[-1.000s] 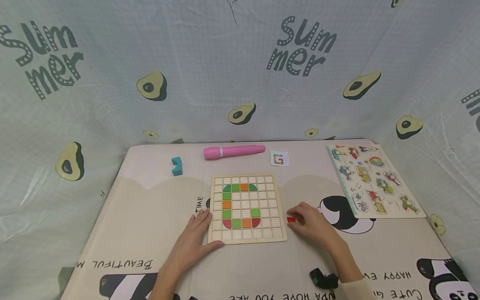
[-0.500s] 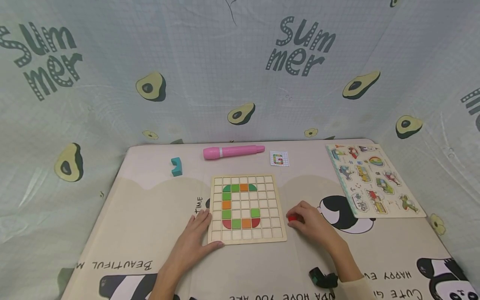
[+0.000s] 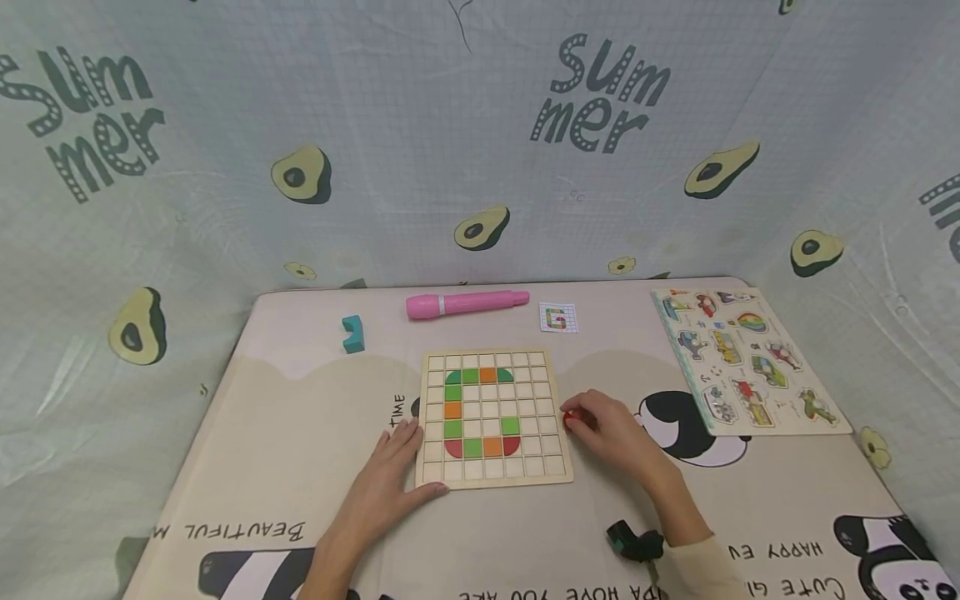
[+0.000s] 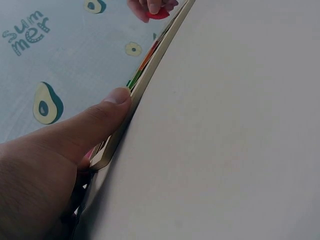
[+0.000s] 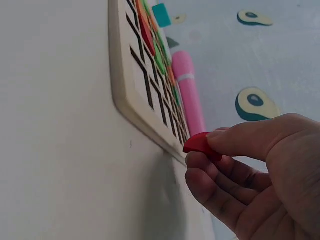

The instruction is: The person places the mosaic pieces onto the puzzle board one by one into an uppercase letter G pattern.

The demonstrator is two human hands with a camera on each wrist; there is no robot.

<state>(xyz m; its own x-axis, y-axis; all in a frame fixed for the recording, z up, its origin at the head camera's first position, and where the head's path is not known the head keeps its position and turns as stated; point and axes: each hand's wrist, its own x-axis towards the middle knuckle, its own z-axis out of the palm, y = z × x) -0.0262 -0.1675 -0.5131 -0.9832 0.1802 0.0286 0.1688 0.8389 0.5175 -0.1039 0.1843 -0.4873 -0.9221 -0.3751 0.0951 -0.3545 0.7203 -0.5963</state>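
right hand [image 3: 611, 433] fingers pinch red tile [image 3: 569, 419] at grid board [image 3: 491, 417] right edge; left hand [image 3: 386, 483] fingers straight, pressing board's left edge.

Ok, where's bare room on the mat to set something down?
Free: left of the wooden grid board, below the teal block; also between the board and the vehicle puzzle. Crowded: the back edge, with the pink marker and pattern card.
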